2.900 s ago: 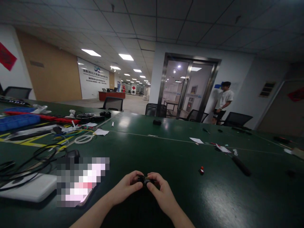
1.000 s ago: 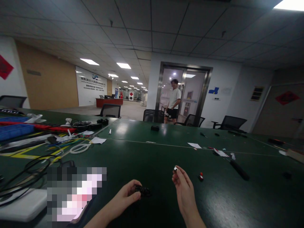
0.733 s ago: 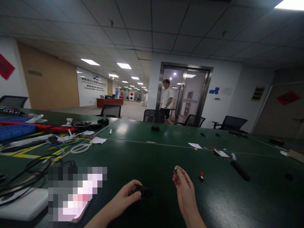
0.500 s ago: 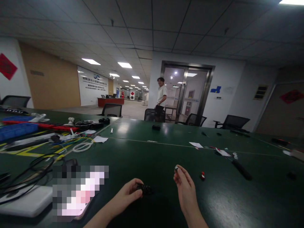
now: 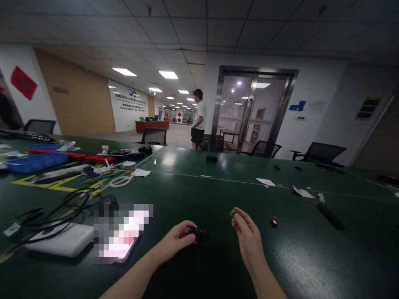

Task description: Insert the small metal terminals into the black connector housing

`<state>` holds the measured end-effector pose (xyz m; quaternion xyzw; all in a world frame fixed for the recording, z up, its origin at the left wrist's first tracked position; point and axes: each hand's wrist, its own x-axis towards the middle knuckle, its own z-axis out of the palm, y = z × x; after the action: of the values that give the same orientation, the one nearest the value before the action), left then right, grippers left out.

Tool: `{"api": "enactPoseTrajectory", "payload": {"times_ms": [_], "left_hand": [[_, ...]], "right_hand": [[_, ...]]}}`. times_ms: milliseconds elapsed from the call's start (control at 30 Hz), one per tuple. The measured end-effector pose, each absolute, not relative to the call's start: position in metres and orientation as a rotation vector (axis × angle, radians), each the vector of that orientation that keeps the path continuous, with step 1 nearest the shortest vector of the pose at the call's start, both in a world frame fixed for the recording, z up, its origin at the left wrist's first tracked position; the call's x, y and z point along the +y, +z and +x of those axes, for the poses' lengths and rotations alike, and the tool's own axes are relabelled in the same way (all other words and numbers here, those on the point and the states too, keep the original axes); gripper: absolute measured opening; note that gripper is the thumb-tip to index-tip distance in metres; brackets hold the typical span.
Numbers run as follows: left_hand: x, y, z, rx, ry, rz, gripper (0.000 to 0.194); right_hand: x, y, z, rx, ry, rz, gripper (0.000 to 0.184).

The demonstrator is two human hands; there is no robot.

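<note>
Between the thumb and fingers of my left hand is a small black object with an uneven outline; its kind is too dark to make out. My right hand pinches a small silvery metal piece at its fingertips, a short way to the right of the black object and apart from it. Both hands are above the dark green table. To the right of my right hand lies a small red and black item.
On the left are a phone with a blurred screen, a white box, black cables and a blue tray. A black-handled tool and papers lie right. A person stands beyond the table.
The view has shifted, so the table things appear farther right and higher. Both hands keep their holds. The person in the background has moved left and turned.
</note>
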<state>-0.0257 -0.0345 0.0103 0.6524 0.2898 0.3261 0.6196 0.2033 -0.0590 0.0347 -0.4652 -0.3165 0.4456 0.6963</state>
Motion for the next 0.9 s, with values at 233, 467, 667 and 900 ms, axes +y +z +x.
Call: {"api": "enactPoseTrajectory", "payload": {"times_ms": [233, 467, 667, 900], "left_hand": [[-0.035, 0.010, -0.025, 0.678, 0.757, 1.513, 0.035], [-0.034, 0.006, -0.024, 0.655, 0.767, 1.505, 0.035], [-0.034, 0.006, -0.023, 0.641, 0.778, 1.505, 0.036], [-0.036, 0.011, -0.024, 0.649, 0.764, 1.525, 0.034]], "right_hand": [[-0.059, 0.030, 0.198, -0.856, 1.032, -1.102, 0.039], [-0.065, 0.033, 0.186, -1.034, 1.111, -1.172, 0.041], [-0.070, 0.030, 0.174, -1.268, 1.162, -1.176, 0.033], [-0.075, 0.036, 0.165, -1.495, 1.075, -1.254, 0.023]]}}
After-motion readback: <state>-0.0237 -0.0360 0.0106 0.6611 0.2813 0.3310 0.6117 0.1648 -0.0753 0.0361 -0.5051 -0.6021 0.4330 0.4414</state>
